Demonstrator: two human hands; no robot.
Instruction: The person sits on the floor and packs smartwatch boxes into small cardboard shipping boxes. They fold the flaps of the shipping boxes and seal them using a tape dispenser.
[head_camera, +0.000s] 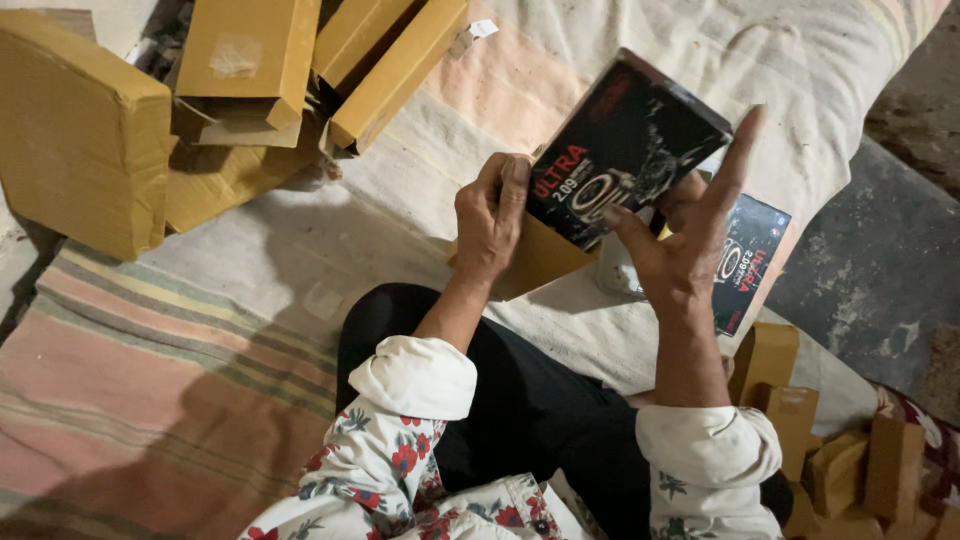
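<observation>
- A pale cloth (300, 270) with faded stripes covers the floor; bare grey concrete (880, 260) shows at the right of the frame.
- Big yellow-brown cartons (90, 130) sit at the upper left, small brown boxes (800, 420) at the lower right.
- At upper centre, the left hand (490, 215) is closed on the edge of a black box (620, 150).
- The right hand (680, 240) is splayed open under that box, 2 fingers stretched out.
- A second black box (745, 260) lies half hidden behind the right hand.
</observation>
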